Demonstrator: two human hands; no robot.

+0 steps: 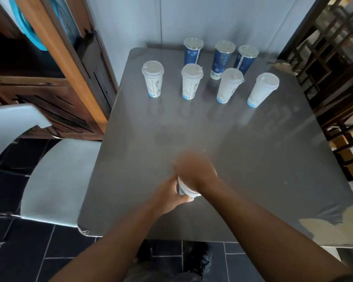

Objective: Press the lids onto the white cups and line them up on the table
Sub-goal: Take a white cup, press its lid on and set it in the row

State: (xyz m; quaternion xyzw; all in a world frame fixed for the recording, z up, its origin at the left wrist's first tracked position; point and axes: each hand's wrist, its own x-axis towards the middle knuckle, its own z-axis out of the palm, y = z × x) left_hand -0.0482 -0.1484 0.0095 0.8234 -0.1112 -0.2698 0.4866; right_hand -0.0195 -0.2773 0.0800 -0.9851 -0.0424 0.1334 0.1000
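Near the front of the grey table (253, 151) stands a white cup (185, 190), mostly hidden by my hands. My left hand (169, 197) wraps around its side. My right hand (196, 171), blurred, lies flat over its top, so the lid underneath cannot be seen. Further back several white cups with lids stand in a row: one at the left (153, 79), one beside it (191, 82), one right of the middle (229, 85) and one at the right end (262, 90).
Three dark blue cups with clear lids stand behind the white row, such as the left one (192, 50). A pale plastic chair (55, 180) sits against the table's left side. Wooden furniture (55, 84) is at the left, a dark lattice (332, 58) at the right.
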